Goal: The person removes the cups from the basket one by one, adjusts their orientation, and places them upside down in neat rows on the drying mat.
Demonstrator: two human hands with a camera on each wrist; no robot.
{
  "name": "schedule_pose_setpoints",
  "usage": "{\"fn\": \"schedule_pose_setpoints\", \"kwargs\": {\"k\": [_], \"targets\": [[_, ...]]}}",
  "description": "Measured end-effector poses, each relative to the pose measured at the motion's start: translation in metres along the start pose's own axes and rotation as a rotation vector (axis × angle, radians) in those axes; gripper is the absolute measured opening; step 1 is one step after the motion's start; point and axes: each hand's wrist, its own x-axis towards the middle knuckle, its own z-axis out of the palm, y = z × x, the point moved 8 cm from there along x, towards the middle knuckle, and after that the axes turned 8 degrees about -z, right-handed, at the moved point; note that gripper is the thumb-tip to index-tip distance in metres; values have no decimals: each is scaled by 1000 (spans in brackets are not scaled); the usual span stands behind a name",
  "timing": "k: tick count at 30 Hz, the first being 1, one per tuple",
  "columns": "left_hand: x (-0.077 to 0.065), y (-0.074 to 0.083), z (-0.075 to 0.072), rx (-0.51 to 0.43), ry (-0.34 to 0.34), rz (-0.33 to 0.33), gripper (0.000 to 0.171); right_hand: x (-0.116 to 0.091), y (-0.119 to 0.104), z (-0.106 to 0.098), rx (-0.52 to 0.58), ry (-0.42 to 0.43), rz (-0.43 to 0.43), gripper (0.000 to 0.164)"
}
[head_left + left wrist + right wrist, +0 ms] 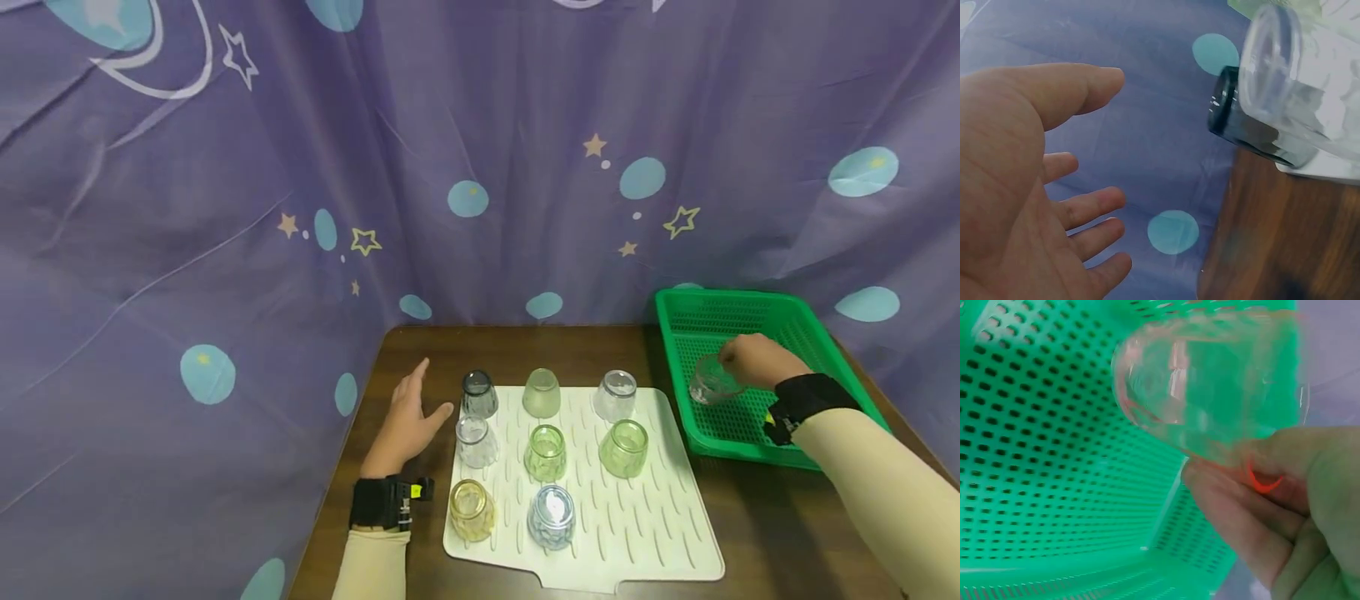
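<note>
My right hand (pixel 761 361) pinches a clear glass (pixel 711 382) by its rim inside the green basket (pixel 772 454). In the right wrist view the glass (pixel 1210 381) lies sideways, its base toward the perforated basket wall, thumb and fingers at the rim. My left hand (pixel 405 421) hovers left of the white drying mat (pixel 660 508) with fingers spread and nothing in it. Nearest to it are a clear glass (pixel 477 442) and a dark grey glass (pixel 480 394), both upside down on the mat.
More upside-down glasses stand on the mat: a yellow one (pixel 472 510), a blue one (pixel 552 518), several green ones (pixel 545 454) and a clear one (pixel 615 396). A purple curtain (pixel 510 275) hangs behind the brown table (pixel 427 346).
</note>
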Motion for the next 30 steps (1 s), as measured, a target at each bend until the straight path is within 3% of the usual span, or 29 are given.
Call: {"fn": "schedule_pose_setpoints", "kwargs": {"k": [6,10,19,22,26,30], "targets": [[-6,12,-1,4,25,34,87,-4,-38,-35,-96,235,-63,16],[-6,23,-2,0,22,69,83,-4,-79,-50,-63,400,-115,16],[-7,66,1,-197,-19,228,81,-4,-150,-29,384,506,-172,29],[-12,84,4,-251,-66,281,81,-2,-173,-23,533,533,-207,30],[-20,110,13,-299,-165,353,81,3,-206,-16,648,551,-304,31],[-26,128,24,-318,-260,394,76,8,-239,-13,683,561,-422,32]]}}
